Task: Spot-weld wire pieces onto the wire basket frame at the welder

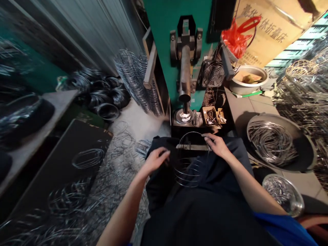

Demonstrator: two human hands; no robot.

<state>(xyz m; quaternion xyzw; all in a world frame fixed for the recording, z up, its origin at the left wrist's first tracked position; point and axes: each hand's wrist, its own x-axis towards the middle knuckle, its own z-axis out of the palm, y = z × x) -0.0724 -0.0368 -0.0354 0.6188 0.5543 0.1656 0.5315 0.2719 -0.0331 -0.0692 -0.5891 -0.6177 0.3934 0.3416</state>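
Note:
A round wire basket frame (188, 186) with several rings rests on my lap, against dark clothing. My right hand (217, 145) is at its far right side, with thumb and fingertips pinched on the top wire. To the left of the frame hovers my left hand (156, 160), thumb and fingers apart, with nothing visible in it. Just beyond the frame stands a green machine (160, 20) with a cylindrical metal ram (185, 75) pointing down over a small round plate (183, 117). White scraps lie on that plate.
At right, a dark pan (304, 150) holds wire rings, near a metal bowl (297, 201) of small metal parts. Stacked wire frames (133, 78) lean left of the machine. Wire coils (107, 111) and loose wire cover the floor. A fan (213, 73) sits beside the ram.

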